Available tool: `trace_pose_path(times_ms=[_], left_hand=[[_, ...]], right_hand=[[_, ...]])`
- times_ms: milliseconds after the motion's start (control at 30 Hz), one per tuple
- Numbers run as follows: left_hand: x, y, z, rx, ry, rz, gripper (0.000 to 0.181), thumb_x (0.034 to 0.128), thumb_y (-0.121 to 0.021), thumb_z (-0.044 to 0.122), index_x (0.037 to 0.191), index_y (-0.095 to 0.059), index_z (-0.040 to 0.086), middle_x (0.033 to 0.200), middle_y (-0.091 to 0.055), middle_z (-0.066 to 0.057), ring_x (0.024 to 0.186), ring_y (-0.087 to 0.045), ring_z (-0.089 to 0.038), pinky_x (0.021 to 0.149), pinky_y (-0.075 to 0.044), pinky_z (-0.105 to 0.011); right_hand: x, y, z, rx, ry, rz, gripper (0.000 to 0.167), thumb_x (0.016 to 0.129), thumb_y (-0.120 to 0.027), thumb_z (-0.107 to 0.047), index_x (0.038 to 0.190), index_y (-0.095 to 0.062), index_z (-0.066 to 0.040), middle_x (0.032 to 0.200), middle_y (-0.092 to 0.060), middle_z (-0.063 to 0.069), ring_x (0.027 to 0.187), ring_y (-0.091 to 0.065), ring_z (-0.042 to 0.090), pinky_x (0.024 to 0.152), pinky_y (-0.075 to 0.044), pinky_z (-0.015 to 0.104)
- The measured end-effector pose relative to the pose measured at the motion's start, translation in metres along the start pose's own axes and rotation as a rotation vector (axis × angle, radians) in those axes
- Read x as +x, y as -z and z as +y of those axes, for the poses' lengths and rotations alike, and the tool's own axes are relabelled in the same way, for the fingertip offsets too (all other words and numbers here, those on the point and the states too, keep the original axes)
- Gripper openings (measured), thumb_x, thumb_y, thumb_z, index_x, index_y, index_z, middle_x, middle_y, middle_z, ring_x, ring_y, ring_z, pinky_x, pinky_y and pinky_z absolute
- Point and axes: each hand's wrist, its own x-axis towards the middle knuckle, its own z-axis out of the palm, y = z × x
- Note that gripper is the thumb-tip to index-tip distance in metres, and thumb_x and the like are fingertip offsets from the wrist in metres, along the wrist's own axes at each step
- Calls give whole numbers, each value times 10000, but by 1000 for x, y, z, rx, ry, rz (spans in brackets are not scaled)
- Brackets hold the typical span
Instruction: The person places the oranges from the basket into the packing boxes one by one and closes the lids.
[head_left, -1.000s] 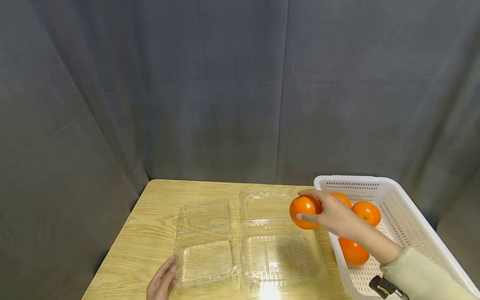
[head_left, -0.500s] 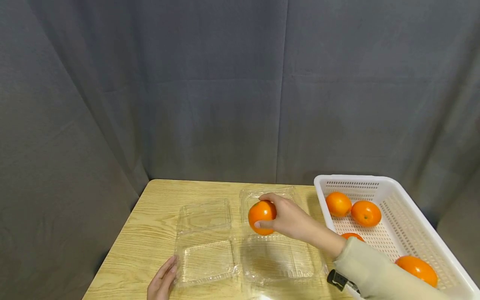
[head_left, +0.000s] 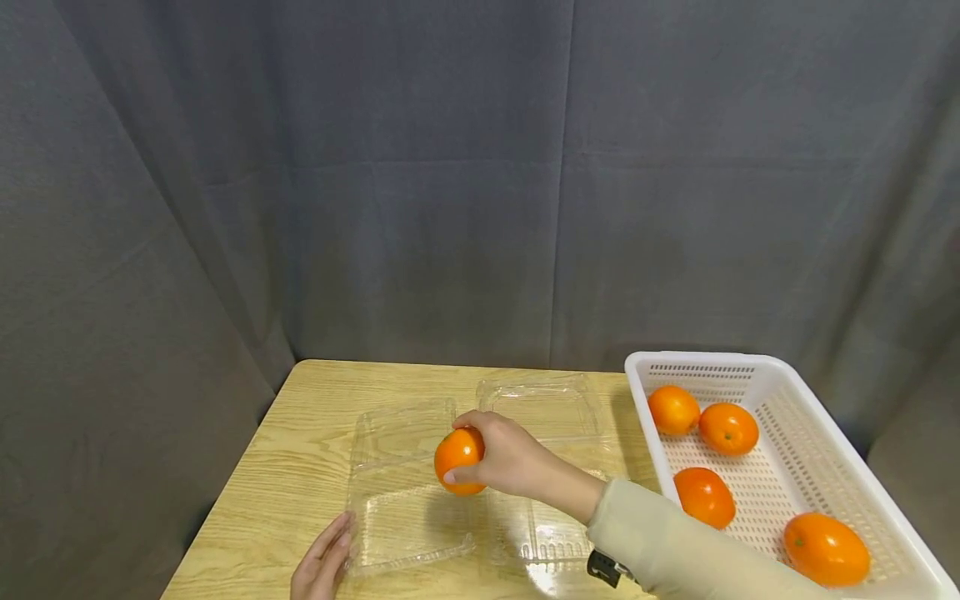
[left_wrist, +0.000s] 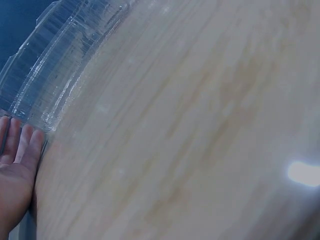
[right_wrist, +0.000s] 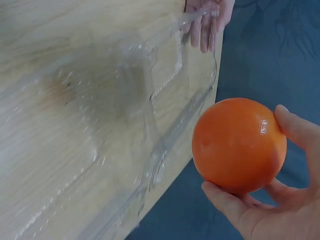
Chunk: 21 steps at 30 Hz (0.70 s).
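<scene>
My right hand [head_left: 504,454] grips an orange [head_left: 459,461] between thumb and fingers, holding it above the left clear plastic clamshell container [head_left: 408,546]. The right wrist view shows the same orange [right_wrist: 239,145] held at its sides and underneath, its top uncovered. At the left container's near-left side, my left hand [head_left: 324,560] touches the rim with straight fingers. In the left wrist view those fingers [left_wrist: 34,142] lie extended against the clear plastic wall [left_wrist: 65,65]. Both containers stand with lids folded back; the second clamshell container [head_left: 551,533] is partly covered by my right forearm.
A white perforated basket [head_left: 795,379] stands at the right with several oranges [head_left: 727,429] inside. Its raised left wall borders the second container. The wooden table [head_left: 255,508] ends at a grey curtain [head_left: 420,208] behind.
My right hand has carried the orange leftward from beside the basket, across the right container, to above the left one. My left hand has stayed at the container's edge.
</scene>
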Motion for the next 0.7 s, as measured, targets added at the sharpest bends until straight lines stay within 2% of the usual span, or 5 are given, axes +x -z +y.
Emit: trace_pose_path(times_ms=[200,467,600,700], left_hand=[[0,0,0,-16,2,2,460,994,-623,173,1359,-521,-86,1067,-637,249,1021,-589,88,861,-516,-144],[4,1,2,-16,-14,-28,549,1002,-610,166,1392,-415,-168,1085,-625,243,1009,-582,103,859,-516,-143],[3,2,2,0,18,-16,588,986,-642,215,1407,-425,-132,1106,-622,242,1000,-573,118,859,-506,-128],[3,3,2,46,49,-11,658,964,-673,298,1430,-421,-93,1192,-606,193,999,-557,133,861,-483,-103]], right_hand=[[16,-22,-11,-30,0,-24,665,774,-870,-306,1318,-581,-54,1214,-624,61,999,-626,217,773,-548,286],[33,-49,-25,-170,4,-53,707,714,-909,-339,1304,-615,-83,1167,-655,15,936,-621,139,735,-519,241],[39,-63,-29,-220,6,-75,682,713,-910,-334,1276,-632,-68,1073,-677,7,869,-611,122,711,-510,237],[44,-72,-31,-238,-1,-101,663,721,-907,-323,1257,-634,-46,1018,-677,8,819,-602,109,704,-509,222]])
